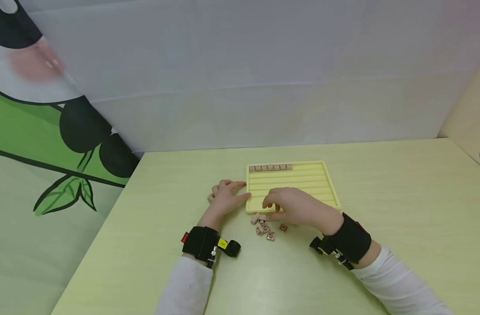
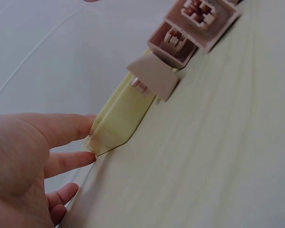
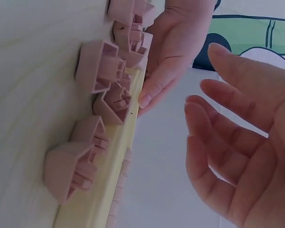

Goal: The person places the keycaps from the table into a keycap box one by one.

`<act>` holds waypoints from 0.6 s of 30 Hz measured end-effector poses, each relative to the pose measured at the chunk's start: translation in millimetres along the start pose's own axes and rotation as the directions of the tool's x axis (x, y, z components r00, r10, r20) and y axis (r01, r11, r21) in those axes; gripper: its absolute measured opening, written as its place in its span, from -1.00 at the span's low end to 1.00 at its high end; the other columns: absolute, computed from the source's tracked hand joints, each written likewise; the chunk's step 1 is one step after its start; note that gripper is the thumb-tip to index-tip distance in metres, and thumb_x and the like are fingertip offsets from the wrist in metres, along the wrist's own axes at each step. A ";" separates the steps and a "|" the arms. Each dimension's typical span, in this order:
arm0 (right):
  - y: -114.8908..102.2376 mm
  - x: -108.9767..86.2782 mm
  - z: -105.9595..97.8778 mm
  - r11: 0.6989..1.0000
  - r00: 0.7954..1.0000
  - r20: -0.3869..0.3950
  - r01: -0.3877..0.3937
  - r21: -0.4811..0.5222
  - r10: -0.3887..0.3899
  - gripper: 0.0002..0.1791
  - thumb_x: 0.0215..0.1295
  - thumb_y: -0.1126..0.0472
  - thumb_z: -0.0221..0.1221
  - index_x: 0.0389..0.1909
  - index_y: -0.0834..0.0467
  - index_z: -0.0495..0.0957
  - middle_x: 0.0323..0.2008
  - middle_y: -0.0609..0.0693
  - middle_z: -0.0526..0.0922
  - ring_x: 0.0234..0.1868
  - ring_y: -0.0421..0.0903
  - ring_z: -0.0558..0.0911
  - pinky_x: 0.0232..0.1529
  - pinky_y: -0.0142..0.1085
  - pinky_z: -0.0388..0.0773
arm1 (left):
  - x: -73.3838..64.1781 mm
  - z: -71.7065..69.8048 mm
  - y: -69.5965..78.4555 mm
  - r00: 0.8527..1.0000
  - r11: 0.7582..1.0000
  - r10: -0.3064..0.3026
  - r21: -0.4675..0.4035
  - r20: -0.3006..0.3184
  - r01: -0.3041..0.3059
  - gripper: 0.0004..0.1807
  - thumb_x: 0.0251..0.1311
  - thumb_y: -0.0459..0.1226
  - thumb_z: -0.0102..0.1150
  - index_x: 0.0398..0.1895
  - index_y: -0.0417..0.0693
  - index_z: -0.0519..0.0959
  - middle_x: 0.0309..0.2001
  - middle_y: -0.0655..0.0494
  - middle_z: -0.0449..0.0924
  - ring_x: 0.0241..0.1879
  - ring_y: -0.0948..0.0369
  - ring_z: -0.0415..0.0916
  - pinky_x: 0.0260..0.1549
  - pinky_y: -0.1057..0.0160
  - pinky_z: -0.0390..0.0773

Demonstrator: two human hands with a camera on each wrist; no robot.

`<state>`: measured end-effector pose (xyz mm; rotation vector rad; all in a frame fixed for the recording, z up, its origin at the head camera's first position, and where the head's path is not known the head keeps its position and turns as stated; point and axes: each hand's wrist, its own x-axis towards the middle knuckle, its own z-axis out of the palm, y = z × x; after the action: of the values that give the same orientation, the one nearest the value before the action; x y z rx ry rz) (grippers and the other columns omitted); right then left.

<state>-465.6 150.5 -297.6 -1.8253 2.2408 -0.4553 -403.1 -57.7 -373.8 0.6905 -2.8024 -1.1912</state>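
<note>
A yellow ridged tray [image 1: 308, 178] lies on the table with a row of pinkish-brown keycaps [image 1: 270, 167] along its far left groove. My left hand [image 1: 226, 197] touches the tray's left edge with thumb and extended fingertips. Several loose keycaps [image 1: 265, 227] are heaped at the tray's front edge, some turned so their hollow undersides and stems show. Above the heap and the tray's front rim hovers my right hand [image 1: 299, 206]. In the right wrist view its fingers bend loosely, apart from the keycaps [image 3: 97, 66], with nothing between them.
The light wood-look table [image 1: 153, 262] extends around the tray. Behind it hangs a pale sheet [image 1: 263, 87], and a panel [image 1: 472, 113] stands at the right. A cartoon-printed cloth [image 1: 67, 192] is on the left. Both wrists wear black bands with small cameras.
</note>
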 end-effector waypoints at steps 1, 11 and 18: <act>-0.8 0.4 1.9 1.000 1.000 0.017 0.000 -0.012 0.001 -0.79 0.13 0.20 0.32 -0.21 0.16 0.64 -0.31 -0.04 0.62 -0.42 -0.24 0.50 -0.33 -0.40 0.46 | -0.6 -0.4 0.2 1.000 1.000 0.000 -0.004 0.000 0.000 -0.43 0.12 0.07 0.20 0.22 0.14 0.49 0.30 -0.16 0.16 0.26 -0.16 -0.05 0.12 -0.20 -0.11; -14.1 -1.8 21.4 1.000 0.993 0.120 0.009 -0.025 -0.006 -0.81 0.03 0.17 0.37 -0.51 0.04 0.50 -0.55 -0.20 0.36 -0.50 -0.27 0.31 -0.41 -0.43 0.28 | -5.5 0.9 -4.3 1.000 1.000 -0.002 0.002 0.006 0.002 -0.42 0.11 0.08 0.21 0.22 0.15 0.49 0.30 -0.14 0.17 0.27 -0.15 -0.05 0.13 -0.19 -0.10; -25.3 -3.2 32.1 0.997 0.991 0.130 -0.024 -0.075 0.034 -0.83 -0.01 0.17 0.38 -0.51 0.05 0.54 -0.54 -0.19 0.42 -0.50 -0.28 0.35 -0.38 -0.42 0.36 | -8.3 0.9 -9.0 1.000 1.000 0.018 0.014 0.013 -0.018 -0.42 0.11 0.09 0.21 0.21 0.17 0.49 0.29 -0.13 0.18 0.24 -0.14 -0.03 0.11 -0.18 -0.09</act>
<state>-430.4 145.7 -318.2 -1.7982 2.2191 -0.2434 -392.3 -59.2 -379.4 0.6592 -2.8238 -1.1790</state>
